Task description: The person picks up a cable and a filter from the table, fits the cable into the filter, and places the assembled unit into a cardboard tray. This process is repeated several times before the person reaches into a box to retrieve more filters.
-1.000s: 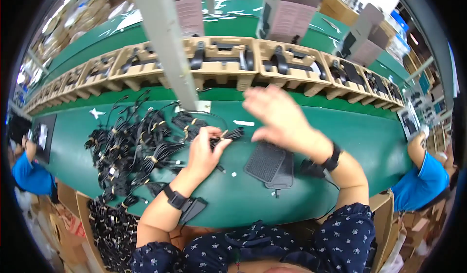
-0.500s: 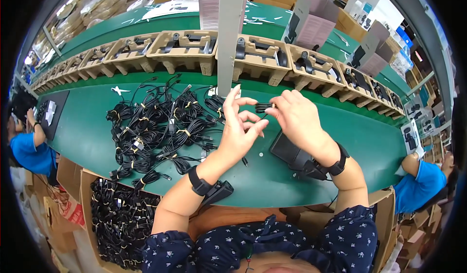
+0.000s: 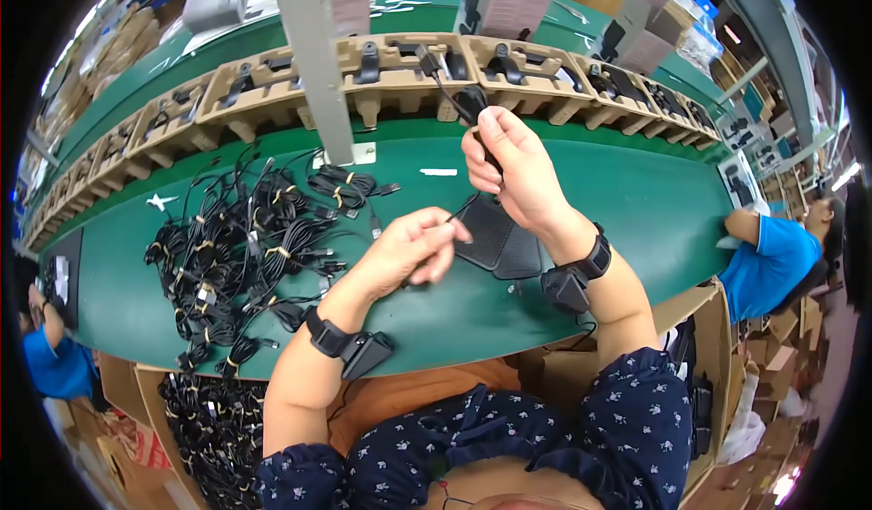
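Note:
My right hand is raised toward the row of trays, its fingers closed around a bundled black cable. A connector end of that cable sticks up past the fingers. Lower and to the left, my left hand pinches a thin stretch of black cable; its fingertips are slightly blurred. Two flat black textured pieces lie on the green table below my right hand. To my left is a large pile of black cables, many tied with pale bands.
Moulded cardboard trays holding black parts line the table's back edge. A metal post rises behind the cable pile. A cardboard box of cables stands below the front left edge. People in blue sit at both sides, one at the right.
My hands have moved apart: the right has lifted the cable bundle toward the trays, the left has dropped lower with a strand. The whole view has shifted to the right.

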A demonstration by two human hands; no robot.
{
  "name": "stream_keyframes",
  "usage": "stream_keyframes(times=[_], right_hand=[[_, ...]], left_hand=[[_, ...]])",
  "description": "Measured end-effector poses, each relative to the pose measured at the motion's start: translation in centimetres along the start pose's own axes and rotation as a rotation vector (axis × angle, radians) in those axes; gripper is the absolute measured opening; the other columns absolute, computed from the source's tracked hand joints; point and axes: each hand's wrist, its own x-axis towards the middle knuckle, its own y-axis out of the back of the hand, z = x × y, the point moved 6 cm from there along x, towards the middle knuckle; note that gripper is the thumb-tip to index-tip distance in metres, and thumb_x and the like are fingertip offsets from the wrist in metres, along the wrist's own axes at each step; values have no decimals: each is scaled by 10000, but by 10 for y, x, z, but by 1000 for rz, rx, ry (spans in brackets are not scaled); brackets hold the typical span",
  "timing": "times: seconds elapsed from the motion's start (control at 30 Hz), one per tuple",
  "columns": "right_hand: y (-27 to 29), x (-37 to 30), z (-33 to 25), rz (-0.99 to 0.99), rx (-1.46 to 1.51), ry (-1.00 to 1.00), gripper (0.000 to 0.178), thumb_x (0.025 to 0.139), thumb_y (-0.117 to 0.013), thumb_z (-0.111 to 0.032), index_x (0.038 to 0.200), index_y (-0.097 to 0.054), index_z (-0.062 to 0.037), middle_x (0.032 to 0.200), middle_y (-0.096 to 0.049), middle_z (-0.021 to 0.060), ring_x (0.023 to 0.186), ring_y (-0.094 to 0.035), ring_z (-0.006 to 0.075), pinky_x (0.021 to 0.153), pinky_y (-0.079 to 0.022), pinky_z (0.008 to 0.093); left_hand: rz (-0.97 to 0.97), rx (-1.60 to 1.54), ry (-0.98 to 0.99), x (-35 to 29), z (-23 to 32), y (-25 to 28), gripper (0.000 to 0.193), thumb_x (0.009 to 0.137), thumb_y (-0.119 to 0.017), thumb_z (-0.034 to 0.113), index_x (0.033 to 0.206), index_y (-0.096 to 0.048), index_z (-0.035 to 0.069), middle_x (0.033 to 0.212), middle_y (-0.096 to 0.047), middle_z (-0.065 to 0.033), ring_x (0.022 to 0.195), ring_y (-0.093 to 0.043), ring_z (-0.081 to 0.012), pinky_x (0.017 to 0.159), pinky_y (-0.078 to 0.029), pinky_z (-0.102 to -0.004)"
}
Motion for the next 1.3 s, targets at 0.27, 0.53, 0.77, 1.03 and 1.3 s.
stream_keyframes(times=[0.27,0.53,0.77,1.03,1.3], right_hand=[[-23,-56,30,-382,-1365,521,364,730,-681,-89,1050,-519,-29,1224,-498,197,1014,-561,343,847,-468,377],[74,-12,-66,197,-1716,742,278,768,-623,-89,1030,-556,-28,885,-591,142,790,-575,322,670,-475,383],[246,22,-174,995,-1940,539,330,834,-585,-320,984,-615,-27,917,-631,163,865,-598,335,732,-473,412],[310,59,-171,805,-2217,-214,327,810,-603,-354,933,-645,-54,898,-647,158,882,-612,328,745,-486,421],[339,108,-127,780,-2064,-117,337,838,-563,-341,875,-648,-17,914,-639,193,900,-608,340,783,-479,432]], left_hand=[[373,104,23,-4,-22,33,227,956,-431,184,1090,-526,27,826,-578,-22,654,-542,-101,600,-439,-209],[625,307,-267,-8,-4,61,319,912,-494,111,1203,-417,3,1025,-548,-95,851,-539,-132,740,-478,-265],[671,639,-155,3,-24,77,320,877,-516,51,1184,-435,7,1023,-539,-77,821,-524,-104,655,-476,-219],[692,732,-102,3,-24,83,339,874,-498,28,1200,-411,0,1027,-531,-89,803,-531,-104,636,-481,-213],[748,657,-137,4,-20,82,433,875,-508,52,1266,-328,2,1016,-525,-102,787,-531,-113,609,-478,-211]])
